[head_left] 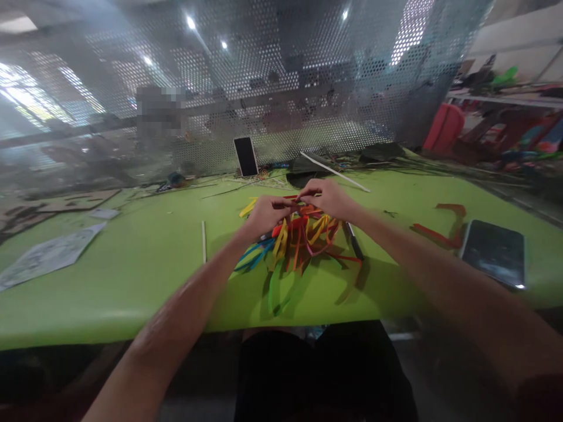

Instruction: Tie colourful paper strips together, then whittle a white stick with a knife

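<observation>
A bunch of narrow coloured strips, in red, orange, yellow, green and blue, hangs and spreads over the green tabletop below my hands. My left hand pinches at the top of this bunch, its fingers pointing right. Opposite it, my right hand has thumb and fingertips closed on a red-orange strip there. The fingertips of both hands nearly meet, and they partly hide what they grip. Close to my right wrist a black pen-like stick lies at a slant.
A dark phone lies at right beside loose red-orange strips. Another upright phone leans near the perforated metal screen. One white stick lies left, another behind my hands. A printed sheet is far left.
</observation>
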A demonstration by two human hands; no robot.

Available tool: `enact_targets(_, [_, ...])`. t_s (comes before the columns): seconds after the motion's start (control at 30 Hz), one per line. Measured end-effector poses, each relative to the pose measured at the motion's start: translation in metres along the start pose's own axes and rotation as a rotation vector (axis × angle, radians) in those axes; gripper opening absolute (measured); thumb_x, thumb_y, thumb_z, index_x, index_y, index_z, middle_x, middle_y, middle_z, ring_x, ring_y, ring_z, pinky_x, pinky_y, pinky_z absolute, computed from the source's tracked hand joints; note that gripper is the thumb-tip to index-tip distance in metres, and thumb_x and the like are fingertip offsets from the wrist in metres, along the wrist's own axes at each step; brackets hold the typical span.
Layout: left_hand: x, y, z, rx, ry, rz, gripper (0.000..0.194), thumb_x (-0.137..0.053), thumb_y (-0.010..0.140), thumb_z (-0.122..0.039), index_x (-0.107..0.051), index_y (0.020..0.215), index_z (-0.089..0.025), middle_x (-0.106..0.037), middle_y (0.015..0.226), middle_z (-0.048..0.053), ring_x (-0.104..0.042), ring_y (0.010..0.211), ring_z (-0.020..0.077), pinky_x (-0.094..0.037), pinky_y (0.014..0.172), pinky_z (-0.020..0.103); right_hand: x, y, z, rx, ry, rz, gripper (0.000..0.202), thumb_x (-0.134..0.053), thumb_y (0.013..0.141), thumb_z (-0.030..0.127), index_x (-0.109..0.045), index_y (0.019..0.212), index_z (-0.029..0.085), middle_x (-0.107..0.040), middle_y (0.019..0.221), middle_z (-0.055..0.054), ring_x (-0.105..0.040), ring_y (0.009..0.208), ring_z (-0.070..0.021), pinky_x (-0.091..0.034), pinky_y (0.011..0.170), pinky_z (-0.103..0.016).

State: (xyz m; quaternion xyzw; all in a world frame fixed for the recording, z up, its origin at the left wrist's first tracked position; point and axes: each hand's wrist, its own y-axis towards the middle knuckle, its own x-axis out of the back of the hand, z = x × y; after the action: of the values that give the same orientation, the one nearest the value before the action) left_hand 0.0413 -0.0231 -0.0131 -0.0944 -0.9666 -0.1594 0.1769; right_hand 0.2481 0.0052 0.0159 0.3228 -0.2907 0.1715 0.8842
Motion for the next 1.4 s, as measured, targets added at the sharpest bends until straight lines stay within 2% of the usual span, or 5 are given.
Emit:
enact_targets(0.3, [-0.007,-0.001,-0.013,-0.027,-0.04,0.032,0.012,-0.064,0.082,-0.018,-0.072,0.087,-0.011,-0.074,0.078,0.005,-0.058,0.048,0.0095,-0.046,0.051,0.023,-0.005,-0.003,0.003,-0.121,0.227,-0.051,0.006,-0.07,0.076,0.017,-0.073,0.081,0.016,-0.073,0.079,-0.004,-0.064,0.071,-0.0156,-0.049,0.07,-0.028])
enact_targets(0.53, [-0.007,-0.001,-0.017,0.033,-0.068,0.024,0.01,-0.061,0.086,-0.012,-0.067,0.078,-0.013,-0.062,0.056,-0.001,-0.055,0.044,0.0088,-0.04,0.046,0.02,-0.008,-0.004,0.004,-0.202,0.318,-0.029,0.008,-0.071,0.073,0.02,-0.07,0.079,0.016,-0.07,0.073,-0.002,-0.06,0.065,-0.0135,-0.048,0.063,-0.026])
enact_targets(0.87, [-0.006,-0.001,-0.016,0.075,-0.189,0.054,0.008,-0.067,0.086,-0.02,-0.068,0.082,-0.013,-0.066,0.062,0.001,-0.057,0.047,0.0094,-0.042,0.049,0.021,-0.012,-0.005,0.014,-0.257,0.272,-0.176,0.005,-0.073,0.073,0.015,-0.069,0.074,0.016,-0.071,0.072,-0.002,-0.064,0.065,-0.0141,-0.052,0.062,-0.026])
enact_targets(1.2, [-0.009,-0.001,-0.007,0.072,-0.346,0.076,0.024,-0.081,0.074,-0.033,-0.071,0.083,-0.013,-0.073,0.076,0.003,-0.06,0.052,0.0092,-0.046,0.052,0.022,-0.016,-0.008,0.023,-0.433,0.409,-0.165,0.009,-0.072,0.079,0.01,-0.069,0.075,0.018,-0.07,0.068,-0.001,-0.065,0.058,-0.0124,-0.051,0.054,-0.023])
enact_targets(1.4, [-0.011,0.0,-0.002,0.081,-0.253,0.012,0.018,-0.077,0.076,-0.027,-0.071,0.086,-0.013,-0.074,0.077,0.003,-0.062,0.055,0.0103,-0.049,0.056,0.023,-0.018,-0.008,0.022,-0.435,0.411,-0.157,0.01,-0.07,0.078,0.007,-0.068,0.075,0.017,-0.07,0.069,-0.002,-0.063,0.058,-0.0115,-0.049,0.051,-0.021])
